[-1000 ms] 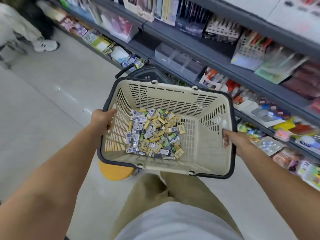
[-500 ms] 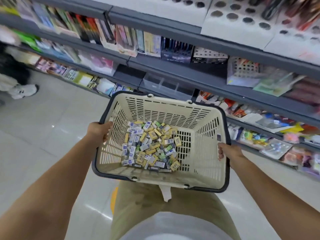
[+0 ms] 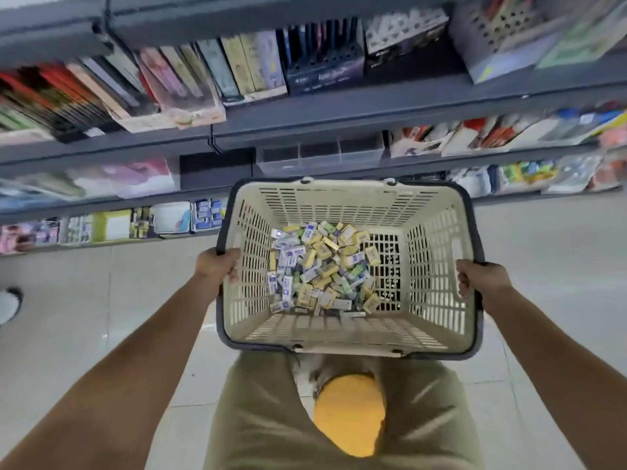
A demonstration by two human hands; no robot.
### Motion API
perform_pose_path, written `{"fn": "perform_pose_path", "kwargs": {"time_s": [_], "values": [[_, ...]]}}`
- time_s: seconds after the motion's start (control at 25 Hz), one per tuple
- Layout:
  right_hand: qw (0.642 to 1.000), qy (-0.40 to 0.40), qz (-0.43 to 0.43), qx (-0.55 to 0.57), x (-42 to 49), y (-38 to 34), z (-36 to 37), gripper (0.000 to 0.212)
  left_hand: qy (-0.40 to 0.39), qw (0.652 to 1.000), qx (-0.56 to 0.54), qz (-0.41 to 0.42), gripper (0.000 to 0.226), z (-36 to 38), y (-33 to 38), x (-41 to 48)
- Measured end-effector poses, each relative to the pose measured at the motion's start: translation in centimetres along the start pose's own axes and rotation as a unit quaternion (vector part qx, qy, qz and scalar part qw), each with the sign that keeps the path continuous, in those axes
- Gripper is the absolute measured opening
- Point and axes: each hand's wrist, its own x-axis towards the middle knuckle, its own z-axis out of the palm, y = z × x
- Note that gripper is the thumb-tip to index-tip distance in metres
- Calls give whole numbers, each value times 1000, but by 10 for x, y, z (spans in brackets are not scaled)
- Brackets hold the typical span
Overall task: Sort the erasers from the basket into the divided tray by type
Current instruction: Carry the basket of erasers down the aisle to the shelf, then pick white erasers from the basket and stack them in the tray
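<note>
Nearest, at 6 o'clock: two legs in khaki trousers (image 3: 264, 418), one yellow shoe (image 3: 349, 415) showing between them over pale floor tiles (image 3: 84, 317). Reaching up from 7 and 5 o'clock, two bare forearms (image 3: 101, 385). One left hand (image 3: 217, 268) at the basket's 9 o'clock end, fingers curled over the rim and gripping it; one right hand (image 3: 481, 283) at the 3 o'clock end, likewise wrapped round the rim. Held between them above the floor, one cream plastic basket (image 3: 339, 205) with slatted walls and a dark grey rim, open side up, long axis running 9 to 3 o'clock. Heaped on its bottom, toward the 9 o'clock side: erasers (image 3: 322, 269), too many and too jumbled to count, small oblong blocks in yellow, blue-and-white and a few green sleeves, pointing every which way. At far 9 o'clock, one white shoe (image 3: 8, 305). Beyond, at 12 o'clock, on grey shelves (image 3: 339, 106) of blurred stationery, one clear divided tray (image 3: 320, 157), three compartments side by side.
</note>
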Motion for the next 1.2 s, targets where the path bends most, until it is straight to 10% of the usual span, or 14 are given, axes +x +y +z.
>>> {"fn": "perform_pose_path", "kwargs": {"time_s": [0.8,1.0,1.2], "values": [[990,23,-95,-98,137,22,102,13,-38,998,11,54,18,81,-97,152],[822,181,-466,-273,109,27,119,35,126,895,206,375,48,97,-95,120],[766,-13,-489,-416,125,51,200,49,-27,874,274,401,57,184,-113,132]]}}
